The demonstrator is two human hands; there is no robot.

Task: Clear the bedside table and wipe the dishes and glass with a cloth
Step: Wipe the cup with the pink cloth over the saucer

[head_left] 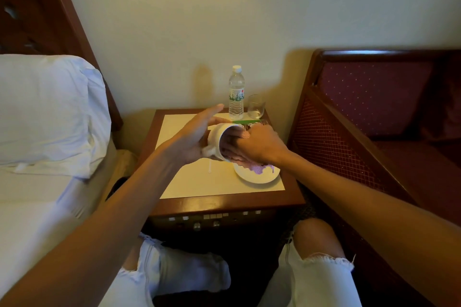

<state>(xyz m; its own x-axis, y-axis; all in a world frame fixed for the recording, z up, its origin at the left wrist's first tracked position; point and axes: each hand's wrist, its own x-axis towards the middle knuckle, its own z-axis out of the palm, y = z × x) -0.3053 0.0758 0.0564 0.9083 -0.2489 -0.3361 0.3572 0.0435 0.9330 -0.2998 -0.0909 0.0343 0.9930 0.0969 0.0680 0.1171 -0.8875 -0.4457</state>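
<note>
While hands wipe the cup [219,141], the table's [224,203] left half lies bare.

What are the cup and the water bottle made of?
The cup looks like glazed white ceramic: opaque, thick-rimmed, smooth. The water bottle seems to be thin clear plastic: see-through, ribbed, with a white screw cap and paper label.

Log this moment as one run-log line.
step: wiping cup | left hand: holds white cup tilted | right hand: pink cloth in cup | glass: untouched
</note>
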